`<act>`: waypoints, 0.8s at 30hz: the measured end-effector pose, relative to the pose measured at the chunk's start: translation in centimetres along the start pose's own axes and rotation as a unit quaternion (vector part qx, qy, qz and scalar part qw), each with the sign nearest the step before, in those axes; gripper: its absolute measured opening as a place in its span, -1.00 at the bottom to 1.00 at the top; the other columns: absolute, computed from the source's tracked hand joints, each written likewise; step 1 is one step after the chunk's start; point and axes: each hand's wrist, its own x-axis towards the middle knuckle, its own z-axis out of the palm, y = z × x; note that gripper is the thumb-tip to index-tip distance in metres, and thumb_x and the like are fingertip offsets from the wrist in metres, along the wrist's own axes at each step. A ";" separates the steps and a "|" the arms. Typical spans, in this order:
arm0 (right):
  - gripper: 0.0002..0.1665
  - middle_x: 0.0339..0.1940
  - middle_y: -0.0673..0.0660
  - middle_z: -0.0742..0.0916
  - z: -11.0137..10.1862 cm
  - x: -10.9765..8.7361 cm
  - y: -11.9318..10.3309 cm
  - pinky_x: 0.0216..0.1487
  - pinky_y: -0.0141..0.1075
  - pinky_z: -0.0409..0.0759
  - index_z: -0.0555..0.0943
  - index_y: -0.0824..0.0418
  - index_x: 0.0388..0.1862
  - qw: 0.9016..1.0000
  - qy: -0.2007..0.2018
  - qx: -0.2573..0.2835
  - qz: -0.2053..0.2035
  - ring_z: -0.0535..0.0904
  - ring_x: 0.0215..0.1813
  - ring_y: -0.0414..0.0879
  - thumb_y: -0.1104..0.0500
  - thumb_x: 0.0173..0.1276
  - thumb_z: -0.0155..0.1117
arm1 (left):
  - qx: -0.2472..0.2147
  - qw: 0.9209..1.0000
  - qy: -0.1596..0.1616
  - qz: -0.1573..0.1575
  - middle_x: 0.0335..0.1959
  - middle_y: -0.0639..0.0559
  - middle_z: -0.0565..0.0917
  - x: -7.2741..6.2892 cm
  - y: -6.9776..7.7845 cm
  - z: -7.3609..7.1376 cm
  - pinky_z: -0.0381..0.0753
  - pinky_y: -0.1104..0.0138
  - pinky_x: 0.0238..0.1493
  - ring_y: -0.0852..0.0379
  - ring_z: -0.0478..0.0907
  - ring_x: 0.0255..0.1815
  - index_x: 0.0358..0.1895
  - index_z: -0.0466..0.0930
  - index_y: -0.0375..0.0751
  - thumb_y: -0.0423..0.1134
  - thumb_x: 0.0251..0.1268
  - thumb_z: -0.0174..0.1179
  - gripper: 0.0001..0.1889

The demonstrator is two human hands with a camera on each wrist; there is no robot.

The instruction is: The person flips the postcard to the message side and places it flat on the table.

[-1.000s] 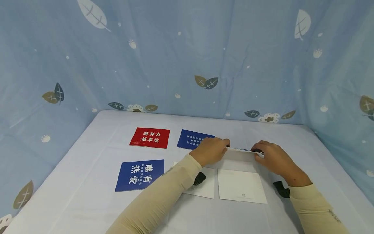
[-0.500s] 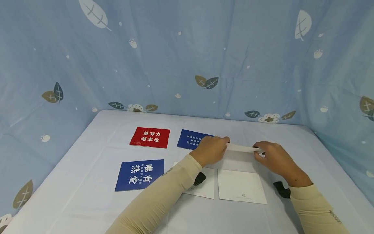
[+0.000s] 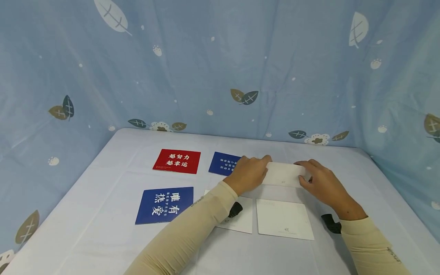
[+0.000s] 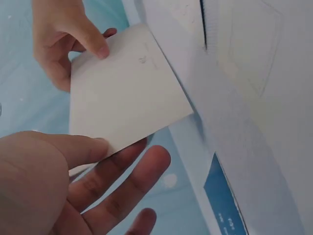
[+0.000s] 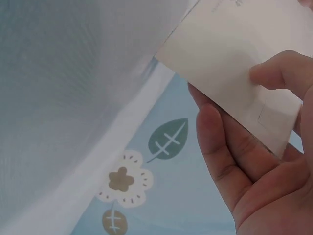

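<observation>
Both hands hold one white-backed card (image 3: 282, 175) by its opposite side edges, tilted up over the table so its plain face with a small mark shows. My left hand (image 3: 248, 173) pinches the left edge; in the left wrist view its thumb (image 4: 85, 149) lies on the white face with fingers behind. My right hand (image 3: 321, 187) pinches the right edge, thumb on the white face and fingers behind, as the right wrist view shows. Just below lies another white-faced card (image 3: 284, 219). The held card's other side is hidden.
A red card (image 3: 177, 161) and a blue card (image 3: 164, 205) lie at the left. Another blue card (image 3: 222, 163) is partly behind the left hand. A white card (image 3: 242, 223) sits partly under the left forearm. Patterned blue cloth (image 3: 220, 68) hangs behind the table.
The held card has turned from nearly edge-on to showing its white face, its top edge rising. Both hands have shifted slightly upward; the other cards stay in place.
</observation>
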 end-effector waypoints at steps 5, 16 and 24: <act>-0.27 -0.09 0.28 0.58 0.1 0.0 -0.1 -0.59 -0.43 0.40 0.43 0.23 0.37 1.000 0.009 0.000 0.003 0.36 -0.51 -0.20 0.36 0.20 0.42 | -0.009 1.000 -0.005 -0.012 -0.25 0.06 0.81 0.1 0.0 0.2 0.58 0.37 -0.31 0.27 0.57 -0.57 0.36 0.35 -0.04 -0.15 0.48 0.16 -0.55; -0.55 0.08 0.32 0.50 0.1 0.1 -0.3 -0.49 -0.38 0.45 0.44 0.25 0.07 0.999 -0.008 0.026 0.021 0.40 -0.41 -0.09 0.40 0.25 0.37 | -0.039 0.999 0.002 -0.011 -0.53 0.11 0.67 0.0 -0.1 0.5 0.28 0.49 -0.60 0.27 0.40 -0.64 0.25 0.34 -0.03 -0.16 0.38 0.29 -0.54; -0.60 0.24 0.38 0.41 0.1 0.1 -0.3 -0.36 -0.26 0.52 0.46 0.23 0.04 0.995 -0.067 0.053 0.045 0.50 -0.28 0.02 0.35 0.27 0.38 | -0.021 0.999 -0.040 -0.016 -0.10 0.07 0.75 -0.1 0.1 0.8 0.53 0.44 -0.33 0.27 0.52 -0.41 0.12 0.50 0.00 -0.16 0.34 0.33 -0.65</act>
